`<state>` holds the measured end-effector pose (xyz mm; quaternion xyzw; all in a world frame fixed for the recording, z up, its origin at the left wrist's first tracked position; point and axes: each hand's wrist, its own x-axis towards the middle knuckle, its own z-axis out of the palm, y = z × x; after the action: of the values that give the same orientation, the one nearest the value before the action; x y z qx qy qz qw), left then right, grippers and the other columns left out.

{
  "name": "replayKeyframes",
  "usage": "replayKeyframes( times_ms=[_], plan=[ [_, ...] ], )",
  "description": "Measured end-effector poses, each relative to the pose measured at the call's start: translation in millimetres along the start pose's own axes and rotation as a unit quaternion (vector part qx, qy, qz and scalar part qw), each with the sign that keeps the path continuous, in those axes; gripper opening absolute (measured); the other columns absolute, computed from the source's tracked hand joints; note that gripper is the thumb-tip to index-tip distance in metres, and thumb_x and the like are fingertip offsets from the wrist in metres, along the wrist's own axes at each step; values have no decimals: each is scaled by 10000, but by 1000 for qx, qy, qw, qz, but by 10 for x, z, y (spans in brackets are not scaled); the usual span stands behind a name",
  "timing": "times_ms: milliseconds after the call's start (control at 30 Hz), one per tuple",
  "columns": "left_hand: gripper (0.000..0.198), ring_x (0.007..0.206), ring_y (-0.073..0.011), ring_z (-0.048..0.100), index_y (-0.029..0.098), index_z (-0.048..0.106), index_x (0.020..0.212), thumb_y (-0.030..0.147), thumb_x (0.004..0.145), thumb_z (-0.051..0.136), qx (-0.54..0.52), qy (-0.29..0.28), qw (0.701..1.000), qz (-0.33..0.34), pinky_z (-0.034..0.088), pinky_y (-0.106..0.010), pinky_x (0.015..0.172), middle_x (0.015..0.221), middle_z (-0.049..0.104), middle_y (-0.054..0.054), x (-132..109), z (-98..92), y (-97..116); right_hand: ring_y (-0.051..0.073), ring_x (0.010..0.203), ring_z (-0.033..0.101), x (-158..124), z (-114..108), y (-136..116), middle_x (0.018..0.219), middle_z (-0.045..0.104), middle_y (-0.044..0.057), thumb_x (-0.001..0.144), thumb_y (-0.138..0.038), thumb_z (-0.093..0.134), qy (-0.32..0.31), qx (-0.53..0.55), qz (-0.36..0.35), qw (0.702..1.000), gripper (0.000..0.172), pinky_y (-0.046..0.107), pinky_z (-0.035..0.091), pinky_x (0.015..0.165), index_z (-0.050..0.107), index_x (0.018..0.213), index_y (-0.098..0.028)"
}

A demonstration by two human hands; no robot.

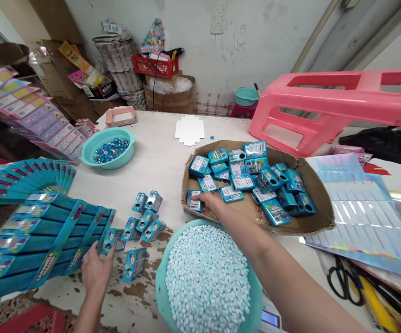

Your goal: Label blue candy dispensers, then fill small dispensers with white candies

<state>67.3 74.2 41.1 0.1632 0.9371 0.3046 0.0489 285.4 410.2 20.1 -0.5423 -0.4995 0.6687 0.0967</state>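
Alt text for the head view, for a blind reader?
The right hand reaches into a cardboard tray of small blue boxes, touching one. The left hand touches a loose box on the table, beside a bowl of white pellets.

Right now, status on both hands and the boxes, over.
Left hand open, touching loose blue box. Right hand on tray box at cardboard tray edge, grip unclear. Pellet bowl under right forearm.

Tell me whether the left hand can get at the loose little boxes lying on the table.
Likely yes. The left hand rests on the table right beside the loose boxes, its fingertips at the nearest one, and nothing stands between them.
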Motion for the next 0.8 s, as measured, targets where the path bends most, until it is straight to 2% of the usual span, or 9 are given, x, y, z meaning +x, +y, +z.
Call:
replayKeyframes(
  times_ms=[67, 100, 200, 267, 333, 433, 567, 667, 800],
  plan=[
    [446, 1101, -382, 501, 230, 523, 1094, 505, 744, 496, 19, 49, 995, 88, 400, -540, 882, 1118, 567, -155, -307, -55, 247, 222, 668, 643, -136, -94, -89, 674, 668, 44, 526, -267, 807, 8, 12, -35, 999, 337, 365, 526, 628, 591, 752, -142],
    [406, 1062, -341, 536, 239, 525, 1105, 485, 790, 453, 12, 41, 992, 120, 420, -506, 891, 1117, 573, -132, -498, -40, 371, 216, 709, 644, -255, -173, -131, 728, 677, 37, 520, -253, 806, 16, 17, -59, 998, 354, 362, 525, 670, 597, 786, -152],
    [329, 1055, -256, 562, 252, 543, 1115, 407, 848, 431, -58, -96, 966, 233, 440, -427, 939, 1118, 603, -70, -1150, 188, 641, 200, 858, 627, -833, -498, -142, 893, 674, 8, 516, -248, 801, 56, 38, -180, 981, 436, 340, 490, 814, 607, 902, -190],
    [411, 1208, -244, 462, 231, 481, 1245, 374, 862, 430, -55, -185, 934, 300, 395, -425, 1004, 1296, 510, -83, -1559, 434, 710, 224, 929, 605, -1345, -730, 7, 953, 664, 30, 527, -281, 803, 95, 36, -294, 950, 459, 363, 464, 865, 621, 938, -189],
    [500, 1333, -261, 295, 199, 386, 1343, 366, 873, 423, -24, -212, 920, 329, 304, -474, 1062, 1424, 366, -109, -1863, 680, 726, 238, 952, 595, -1852, -917, 267, 961, 667, 43, 539, -305, 809, 115, 49, -317, 940, 456, 372, 458, 872, 634, 945, -194],
    [555, 1383, -299, 129, 175, 363, 1361, 403, 862, 449, 14, -192, 922, 337, 201, -540, 1079, 1456, 298, -132, -2059, 980, 774, 222, 842, 628, -2424, -1081, 749, 900, 686, 34, 599, -364, 782, 135, 204, -205, 948, 396, 361, 502, 767, 614, 923, -207],
    [533, 1333, -326, 229, 158, 475, 1270, 460, 832, 481, 7, -176, 924, 340, 221, -526, 1057, 1395, 339, -172, -2026, 1253, 1018, 232, 843, 652, -2796, -1229, 1398, 947, 694, 59, 681, -428, 707, 149, 383, -40, 911, 367, 363, 525, 716, 590, 955, -214],
    [519, 1214, -329, 384, 159, 576, 1145, 511, 764, 550, 9, -185, 927, 326, 261, -500, 1027, 1248, 452, -174, -2024, 1348, 1239, 241, 876, 653, -3032, -1401, 1900, 940, 695, 89, 755, -459, 606, 175, 378, 23, 909, 288, 367, 528, 689, 589, 901, -211],
    [412, 1051, -301, 502, 194, 641, 967, 516, 717, 577, 6, -241, 925, 293, 360, -428, 940, 1032, 553, -116, -2080, 1359, 1412, 223, 841, 662, -3521, -1657, 2583, 909, 690, 95, 802, -458, 500, 190, 322, 110, 921, 265, 371, 521, 670, 561, 881, -212]
  ],
)
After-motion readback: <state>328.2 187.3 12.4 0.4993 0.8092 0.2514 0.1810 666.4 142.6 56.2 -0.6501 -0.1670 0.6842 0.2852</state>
